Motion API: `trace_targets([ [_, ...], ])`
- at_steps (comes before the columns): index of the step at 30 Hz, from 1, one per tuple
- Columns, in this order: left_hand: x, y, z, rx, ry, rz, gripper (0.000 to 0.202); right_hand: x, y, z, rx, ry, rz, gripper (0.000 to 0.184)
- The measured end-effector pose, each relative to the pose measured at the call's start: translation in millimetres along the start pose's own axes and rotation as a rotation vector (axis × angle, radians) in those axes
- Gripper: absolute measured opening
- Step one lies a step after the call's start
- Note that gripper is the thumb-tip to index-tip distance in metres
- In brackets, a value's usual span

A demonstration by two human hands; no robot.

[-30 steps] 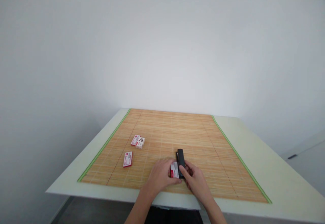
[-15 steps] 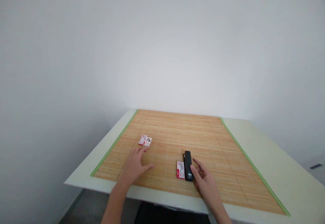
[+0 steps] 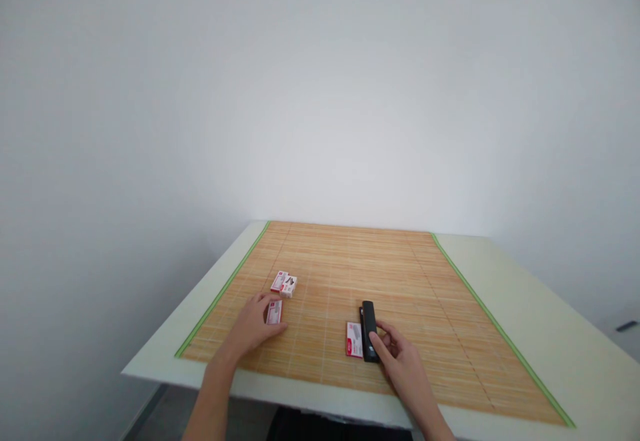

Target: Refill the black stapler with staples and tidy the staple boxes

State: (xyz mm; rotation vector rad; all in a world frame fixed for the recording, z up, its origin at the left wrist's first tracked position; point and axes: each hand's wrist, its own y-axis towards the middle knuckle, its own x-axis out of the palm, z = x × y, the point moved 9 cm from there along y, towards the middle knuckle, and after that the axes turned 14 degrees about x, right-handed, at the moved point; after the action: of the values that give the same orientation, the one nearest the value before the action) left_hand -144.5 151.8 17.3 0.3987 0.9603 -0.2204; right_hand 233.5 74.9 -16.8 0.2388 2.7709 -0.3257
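Observation:
My left hand [image 3: 255, 324] curves around a small red-and-white box [image 3: 275, 312], thumb at its near end and fingertips at its far end. Just beyond it lie two more such boxes: a white one with a dark stapler picture [image 3: 289, 286] partly overlaps a red-and-white one [image 3: 279, 280]. My right hand [image 3: 397, 354] holds the near part of a black stapler [image 3: 369, 331] from the right, its thumb on the side and fingers partly hidden. Flat against the stapler's left side lies another red-and-white box [image 3: 354, 340].
A bamboo mat [image 3: 350, 254] with green edging covers the middle of a pale table [image 3: 505, 281]. The table's front edge runs close to my body. A white wall [image 3: 345, 94] rises behind the table.
My left hand has shifted left and closed in around a small box that it had been covering. My right hand stays at the stapler. The view has tilted slightly.

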Motion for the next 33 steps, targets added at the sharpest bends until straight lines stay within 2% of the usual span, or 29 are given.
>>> trace_targets([
  [4,-27.6,25,-41,-0.072,-0.021,-0.022,0.066,0,1,3,0.006,0.023,0.010,0.061],
  [6,-39.6,48,-47,-0.062,-0.032,-0.015,0.072,0,1,3,0.010,0.026,0.015,0.061],
  [8,-40.8,71,-42,0.022,-0.025,-0.086,0.076,0,0,1,0.008,0.027,0.008,0.060],
  [11,-39.0,94,-30,0.116,-0.009,-0.195,0.066,0,-3,-4,0.005,0.031,-0.006,0.058],
  [15,-56.2,98,-11,0.090,0.036,-0.095,0.063,1,-3,-5,0.004,0.031,-0.001,0.058],
  [17,-55.3,90,18,0.109,0.030,-0.030,0.066,1,-3,-5,-0.001,0.026,0.002,0.058],
  [19,-41.4,75,67,0.222,-0.027,0.039,0.060,2,-2,-4,-0.001,0.016,-0.002,0.058],
  [21,-4.1,56,119,0.336,-0.129,-0.036,0.057,2,-2,-4,0.002,-0.001,-0.010,0.056],
  [24,55.2,28,168,0.373,-0.244,-0.145,0.062,2,-3,-4,0.003,-0.009,-0.018,0.056],
  [25,70.4,21,177,0.385,-0.276,-0.163,0.062,3,-3,-4,0.002,-0.006,-0.023,0.056],
  [27,87.5,14,182,0.376,-0.320,-0.139,0.063,4,-4,-4,0.004,0.007,-0.038,0.056],
  [30,92.3,15,176,0.353,-0.361,-0.101,0.066,5,-4,-3,0.002,0.017,-0.054,0.054],
  [33,90.3,21,177,0.365,-0.391,-0.144,0.067,4,-3,-4,-0.004,0.020,-0.057,0.054],
])
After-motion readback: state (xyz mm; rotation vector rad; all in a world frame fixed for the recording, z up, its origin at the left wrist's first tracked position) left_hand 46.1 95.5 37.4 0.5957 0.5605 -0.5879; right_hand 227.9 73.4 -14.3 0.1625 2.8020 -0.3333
